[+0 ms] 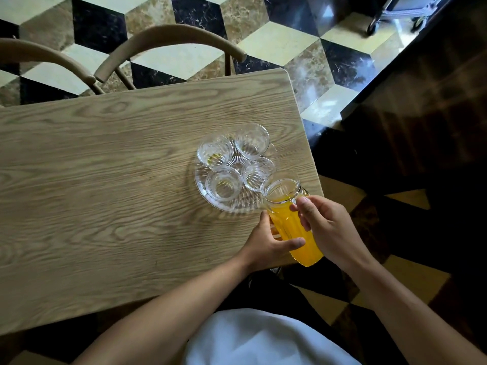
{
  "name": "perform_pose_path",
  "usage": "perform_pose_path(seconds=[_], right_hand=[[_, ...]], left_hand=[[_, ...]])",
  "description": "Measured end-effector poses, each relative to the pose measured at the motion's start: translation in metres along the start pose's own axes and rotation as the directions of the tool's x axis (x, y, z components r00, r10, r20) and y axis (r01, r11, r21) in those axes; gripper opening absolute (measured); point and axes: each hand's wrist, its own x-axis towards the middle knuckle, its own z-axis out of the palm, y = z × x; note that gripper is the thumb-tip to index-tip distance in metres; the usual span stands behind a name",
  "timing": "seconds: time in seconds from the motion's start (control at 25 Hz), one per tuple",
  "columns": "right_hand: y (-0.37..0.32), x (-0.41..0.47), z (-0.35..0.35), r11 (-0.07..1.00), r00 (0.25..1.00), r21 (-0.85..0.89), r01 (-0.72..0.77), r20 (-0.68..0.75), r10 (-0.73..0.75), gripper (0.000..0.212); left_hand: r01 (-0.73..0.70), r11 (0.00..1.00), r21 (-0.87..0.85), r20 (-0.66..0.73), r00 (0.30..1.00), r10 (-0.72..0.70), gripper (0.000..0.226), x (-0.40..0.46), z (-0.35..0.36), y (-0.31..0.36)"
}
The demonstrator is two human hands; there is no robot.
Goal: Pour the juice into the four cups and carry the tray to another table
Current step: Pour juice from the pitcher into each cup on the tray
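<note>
Between my hands: one jug (pixel 291 222) of orange juice, tilted, mouth beside nearest cup
Left hand (pixel 268 245): I grip the jug's lower body
Right hand (pixel 325 227): clasps its upper side
Beyond my fingers: four glass cups (pixel 223 183) on one glass tray (pixel 232 208), on wooden table (pixel 105 167)

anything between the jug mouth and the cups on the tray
Nothing visible. The jug, held by both hands, has its mouth right over the nearest cup on the glass tray; all four cups stand open.
</note>
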Motion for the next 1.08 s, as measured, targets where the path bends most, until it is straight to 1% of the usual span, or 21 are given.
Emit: perform_pose_path(seconds=[0.2,0.52,0.76,1.08], right_hand=[[-0.004,0.010,0.005,0.995,0.999,-0.088,-0.041,-0.029,0.038,0.034],[-0.009,0.022,0.003,0.981,0.998,-0.185,-0.055,-0.050,0.046,0.035],[-0.011,0.029,0.002,0.967,0.995,-0.235,-0.097,-0.028,0.093,0.031],[-0.018,0.037,0.003,0.947,0.995,-0.306,-0.098,-0.021,0.096,0.034]], left_hand=[[-0.012,1.000,0.008,-0.005,1.000,0.012,0.076,0.003,0.001,0.003],[-0.007,0.997,-0.075,0.031,0.999,0.009,0.045,0.012,-0.008,0.009],[0.005,0.983,-0.181,0.099,0.995,0.014,0.044,0.020,-0.006,0.006],[0.017,0.981,-0.194,0.120,0.993,0.006,0.035,0.024,-0.004,0.007]])
